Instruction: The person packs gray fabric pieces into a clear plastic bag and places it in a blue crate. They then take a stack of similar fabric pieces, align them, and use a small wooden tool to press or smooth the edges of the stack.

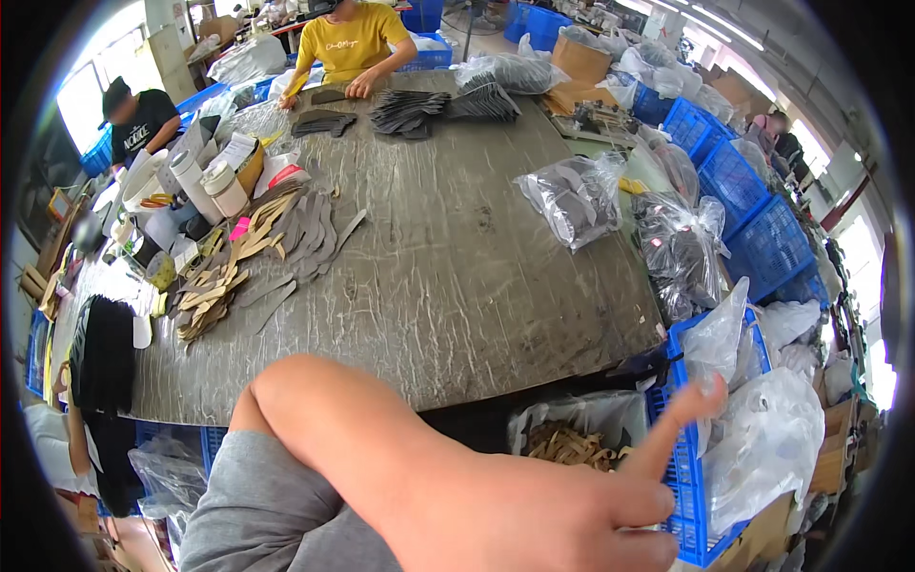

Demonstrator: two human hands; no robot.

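Note:
My left hand [572, 510] is close in front of the camera, its bare arm crossing from the lower left to the right. One finger stretches up and away; the others are partly curled and apart, and I see nothing held. The hand is open, in front of a blue plastic crate [701, 553] lined with clear plastic bags [762, 443]. Behind the wrist, an open bag of tan strips [577, 444] sits below the table edge. My right hand is out of view.
A worn worktable [457, 257] holds tan and grey cut pieces [310, 229], dark stacked pieces [410, 112] and a bagged bundle [572, 200]. White containers [224, 189] stand at left. A person in yellow [353, 43] works at the far edge. Blue crates [777, 248] line the right.

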